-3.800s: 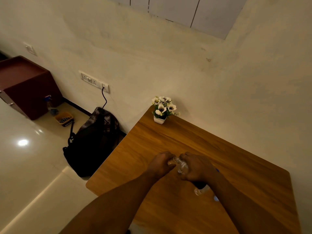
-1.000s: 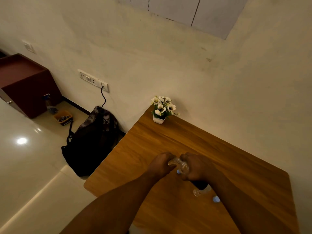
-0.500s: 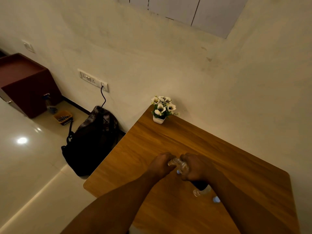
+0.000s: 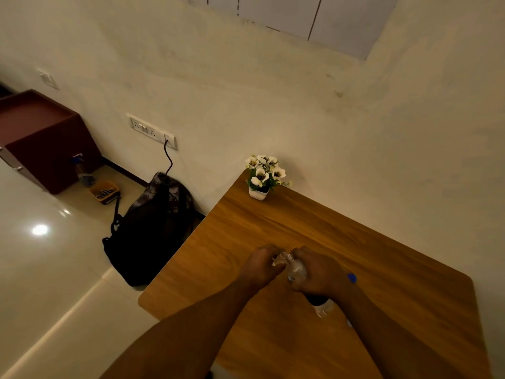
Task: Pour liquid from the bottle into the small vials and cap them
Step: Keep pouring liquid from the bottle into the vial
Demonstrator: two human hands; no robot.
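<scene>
My two hands meet over the middle of the wooden table. My right hand grips a clear bottle, which is tilted with its neck pointing left. My left hand pinches a small clear vial against the bottle's mouth. A blue cap lies on the table just right of my right wrist. Another clear vial lies on the table, partly hidden under my right forearm, next to a dark object I cannot identify.
A small white pot of white flowers stands at the table's far corner by the wall. On the floor to the left are a dark backpack, a brown cabinet and a small yellow tray.
My hands stay together in the same spot. My right wrist has shifted slightly, so the blue cap beside it now shows.
</scene>
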